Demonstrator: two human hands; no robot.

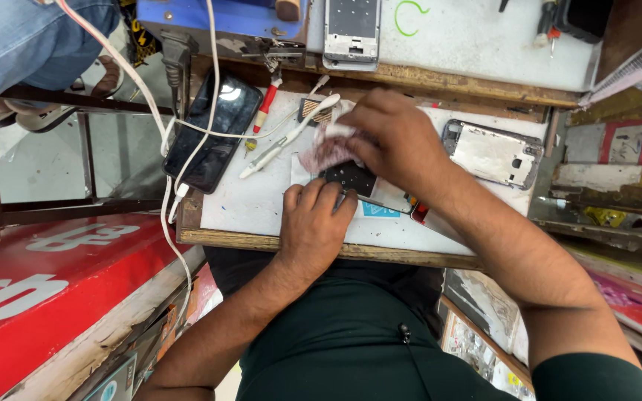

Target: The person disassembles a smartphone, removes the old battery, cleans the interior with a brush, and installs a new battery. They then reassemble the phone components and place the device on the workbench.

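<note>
A dark opened phone part (349, 178) lies on the white work board (247, 204). My left hand (312, 226) rests on the board and pins the part's near edge with its fingertips. My right hand (394, 141) presses a small pinkish-white cloth (327, 151) onto the part's far end. A white tweezer-like tool (285, 138) lies just left of the cloth.
A black phone (213, 130) with white cables across it lies at the board's left. A red-handled screwdriver (267, 99) sits behind. A silver phone frame (493, 154) lies right, another frame (351, 30) on the far shelf. A person's jeans-clad leg (31, 37) is upper left.
</note>
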